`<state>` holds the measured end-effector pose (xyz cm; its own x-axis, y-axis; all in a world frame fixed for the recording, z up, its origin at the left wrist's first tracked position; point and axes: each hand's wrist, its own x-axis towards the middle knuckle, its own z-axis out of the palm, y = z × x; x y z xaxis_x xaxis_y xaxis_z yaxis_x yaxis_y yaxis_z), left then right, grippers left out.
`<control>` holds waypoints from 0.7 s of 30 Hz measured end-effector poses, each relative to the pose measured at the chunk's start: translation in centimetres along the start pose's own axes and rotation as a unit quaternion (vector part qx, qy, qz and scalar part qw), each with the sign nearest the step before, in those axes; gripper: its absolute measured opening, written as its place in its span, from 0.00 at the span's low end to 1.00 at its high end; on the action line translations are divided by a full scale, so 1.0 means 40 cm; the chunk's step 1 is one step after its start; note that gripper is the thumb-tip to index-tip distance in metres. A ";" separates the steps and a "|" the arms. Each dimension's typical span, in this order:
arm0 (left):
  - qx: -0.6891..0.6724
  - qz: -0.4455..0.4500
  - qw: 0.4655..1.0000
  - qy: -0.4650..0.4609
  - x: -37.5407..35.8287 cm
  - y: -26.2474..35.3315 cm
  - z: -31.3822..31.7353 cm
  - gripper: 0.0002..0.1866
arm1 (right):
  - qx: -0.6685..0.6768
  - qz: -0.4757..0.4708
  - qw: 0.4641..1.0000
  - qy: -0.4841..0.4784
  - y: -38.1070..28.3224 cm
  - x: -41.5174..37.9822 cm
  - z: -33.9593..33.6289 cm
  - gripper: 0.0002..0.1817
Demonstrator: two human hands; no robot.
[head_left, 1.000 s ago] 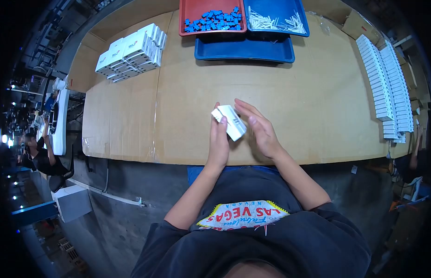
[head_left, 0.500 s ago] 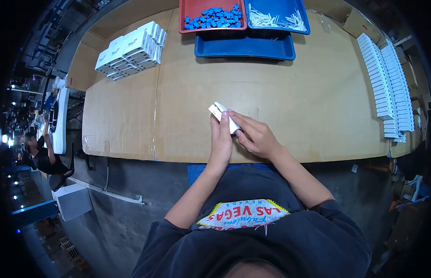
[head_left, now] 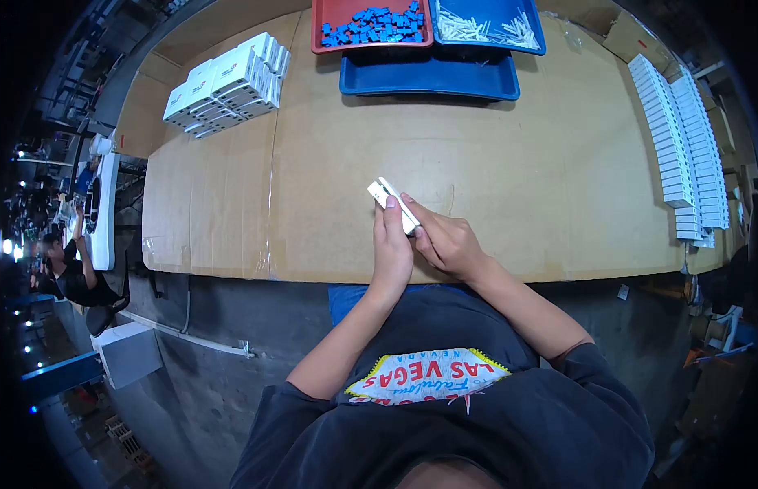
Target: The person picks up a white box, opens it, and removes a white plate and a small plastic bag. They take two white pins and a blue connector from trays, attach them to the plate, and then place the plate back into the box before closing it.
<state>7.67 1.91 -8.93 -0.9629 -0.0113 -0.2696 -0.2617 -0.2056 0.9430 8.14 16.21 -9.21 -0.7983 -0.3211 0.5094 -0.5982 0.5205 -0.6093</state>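
Observation:
Both hands hold a small white plastic casing (head_left: 408, 218) just above the near half of the cardboard-covered table. One end of it shows a slot, and it slants from upper left to lower right. My left hand (head_left: 392, 248) is closed on its left side, thumb along the top face. On the other side, my right hand (head_left: 450, 244) grips its lower right end with bent fingers. Fingers hide part of the casing's underside and right edge.
Blue clips (head_left: 379, 28) lie in a red tray (head_left: 315, 37); thin white pieces (head_left: 468, 29) fill part of a blue tray (head_left: 542, 37). A lower blue tray (head_left: 428, 77) stands in front. White boxes (head_left: 228, 81) are stacked left, white units (head_left: 668, 138) right. Another person (head_left: 73, 273) sits far left.
The white casing has turned slightly, so less of its broad side shows. My right fingers have shifted a little along it. The whole view has moved slightly.

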 end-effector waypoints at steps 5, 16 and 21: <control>-0.030 -0.013 0.999 -0.003 -0.002 -0.018 -0.011 0.25 | -0.008 -0.015 1.000 0.011 -0.002 -0.005 0.010 0.27; -0.026 0.019 0.999 -0.017 0.027 -0.007 -0.040 0.32 | 0.097 0.008 0.995 -0.005 -0.012 0.017 -0.007 0.25; 0.043 0.131 0.983 -0.125 0.025 0.064 -0.064 0.52 | 0.387 0.299 0.871 -0.040 0.001 0.023 -0.043 0.26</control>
<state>6.21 -1.14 -7.29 -0.9814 0.1897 0.0306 0.0029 -0.1443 0.9895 7.50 17.30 -7.73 -0.9673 -0.2452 -0.0648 0.0834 -0.0665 -0.9943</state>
